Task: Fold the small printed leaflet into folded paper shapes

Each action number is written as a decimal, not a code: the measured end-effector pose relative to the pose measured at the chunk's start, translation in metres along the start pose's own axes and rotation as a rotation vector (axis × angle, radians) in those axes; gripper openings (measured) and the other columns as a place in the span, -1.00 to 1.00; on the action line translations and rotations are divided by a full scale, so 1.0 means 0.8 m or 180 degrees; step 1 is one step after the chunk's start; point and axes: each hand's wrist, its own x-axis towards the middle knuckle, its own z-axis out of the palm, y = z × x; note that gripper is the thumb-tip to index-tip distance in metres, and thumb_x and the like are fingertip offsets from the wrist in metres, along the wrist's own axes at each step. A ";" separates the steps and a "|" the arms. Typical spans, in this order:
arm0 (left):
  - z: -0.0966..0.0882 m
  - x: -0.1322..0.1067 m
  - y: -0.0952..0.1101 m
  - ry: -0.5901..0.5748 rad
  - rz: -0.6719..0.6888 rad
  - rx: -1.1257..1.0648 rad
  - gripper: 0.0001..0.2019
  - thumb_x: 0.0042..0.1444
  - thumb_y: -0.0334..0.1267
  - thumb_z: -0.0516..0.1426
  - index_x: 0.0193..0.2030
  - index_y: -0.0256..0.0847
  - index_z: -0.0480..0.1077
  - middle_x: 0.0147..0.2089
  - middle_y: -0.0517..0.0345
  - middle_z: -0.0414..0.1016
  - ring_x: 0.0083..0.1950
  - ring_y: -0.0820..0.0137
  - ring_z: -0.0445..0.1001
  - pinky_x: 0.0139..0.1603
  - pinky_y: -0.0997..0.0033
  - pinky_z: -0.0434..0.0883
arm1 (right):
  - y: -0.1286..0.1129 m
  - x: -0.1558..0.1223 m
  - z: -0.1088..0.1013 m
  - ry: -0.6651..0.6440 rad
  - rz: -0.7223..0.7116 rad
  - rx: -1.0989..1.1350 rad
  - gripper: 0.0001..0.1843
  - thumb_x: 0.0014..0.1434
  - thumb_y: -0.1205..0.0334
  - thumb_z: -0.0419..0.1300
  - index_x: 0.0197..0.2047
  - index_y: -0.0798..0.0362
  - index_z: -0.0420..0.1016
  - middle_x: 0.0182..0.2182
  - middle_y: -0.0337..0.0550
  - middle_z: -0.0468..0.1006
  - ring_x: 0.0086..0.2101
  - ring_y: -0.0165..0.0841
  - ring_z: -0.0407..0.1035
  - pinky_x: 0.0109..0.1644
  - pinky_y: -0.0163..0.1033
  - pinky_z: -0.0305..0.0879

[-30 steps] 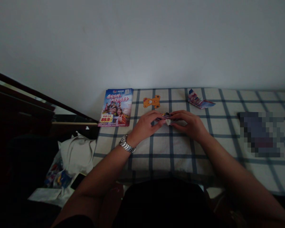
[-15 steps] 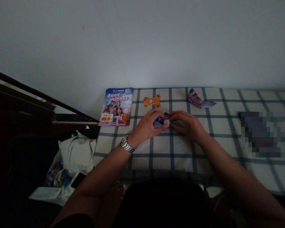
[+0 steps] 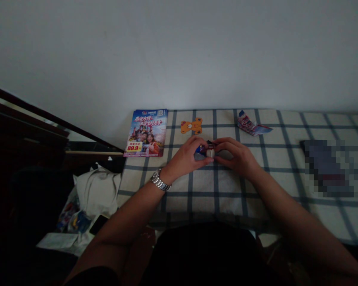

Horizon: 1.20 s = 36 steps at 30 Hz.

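Observation:
A small folded piece of printed paper [image 3: 210,152], dark blue and reddish with a pale part, is held between both hands over the checked cloth. My left hand [image 3: 191,153], with a metal watch on its wrist, pinches it from the left, thumb in front and fingers behind. From the right, my right hand [image 3: 234,155] grips its other side between thumb and fingertips. The fingers hide much of the paper. Behind my right hand stands another folded printed paper [image 3: 252,125], bent into a V. A flat orange teddy bear cutout [image 3: 191,126] lies behind my left hand.
A stack of printed flyers [image 3: 146,133] lies at the back left of the checked tablecloth [image 3: 179,198]. To the right is a blurred-out dark rectangular thing [image 3: 328,169]. A white bag [image 3: 97,190] and a black phone [image 3: 98,225] are low on the left. A wall [image 3: 197,55] rises behind.
Both hands stay in nearly the same place, still pinching the folded paper, whose pale part shows slightly differently. The whole view has shifted very slightly.

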 end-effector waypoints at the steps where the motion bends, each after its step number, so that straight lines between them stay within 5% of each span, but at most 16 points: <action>1: -0.001 0.000 0.000 0.0000 0.0002 -0.0006 -0.62 0.24 -0.10 0.39 0.05 -0.13 0.38 0.04 0.05 0.46 0.07 0.25 0.50 0.14 0.17 0.54 | 0.000 0.000 -0.001 0.0016 0.0003 0.0006 -0.80 0.29 0.30 0.35 -0.06 -0.11 0.49 0.11 -0.05 0.60 0.09 -0.12 0.57 0.16 0.02 0.58; 7: -0.005 0.000 0.001 -0.0043 0.0053 0.0025 -0.56 0.20 -0.08 0.43 0.08 -0.11 0.38 0.08 0.04 0.45 0.11 0.23 0.51 0.16 0.12 0.55 | -0.002 0.001 -0.002 0.0134 0.0092 0.0100 -0.83 0.28 0.24 0.37 -0.11 -0.11 0.47 0.06 -0.06 0.65 0.06 -0.09 0.59 0.12 0.06 0.59; 12: -0.005 0.001 0.001 0.0027 0.0150 0.0105 -0.70 0.27 -0.25 0.37 0.05 -0.12 0.41 0.05 0.07 0.47 0.09 0.28 0.52 0.16 0.16 0.55 | -0.003 0.001 -0.003 0.0231 0.0124 0.0159 -0.81 0.30 0.18 0.39 -0.11 -0.10 0.45 0.02 -0.05 0.67 0.01 -0.12 0.61 0.05 0.01 0.61; 18: -0.003 0.000 0.000 0.0160 0.0211 0.0097 -0.78 0.32 -0.22 0.33 0.04 -0.11 0.44 0.02 0.10 0.49 0.07 0.31 0.54 0.14 0.19 0.55 | -0.004 0.001 -0.003 0.0263 0.0189 0.0225 -0.81 0.32 0.10 0.37 -0.07 -0.10 0.48 0.00 -0.05 0.68 -0.04 -0.14 0.62 0.01 0.00 0.63; 36: 0.000 -0.001 0.001 0.0262 0.0139 0.0122 -0.84 0.32 -0.26 0.32 -0.02 -0.13 0.48 -0.07 0.13 0.52 -0.03 0.35 0.56 0.04 0.27 0.56 | -0.007 0.003 0.000 0.0250 0.0150 0.0125 -0.86 0.34 0.16 0.35 -0.10 -0.09 0.48 -0.08 -0.08 0.69 -0.10 -0.15 0.62 -0.03 -0.04 0.61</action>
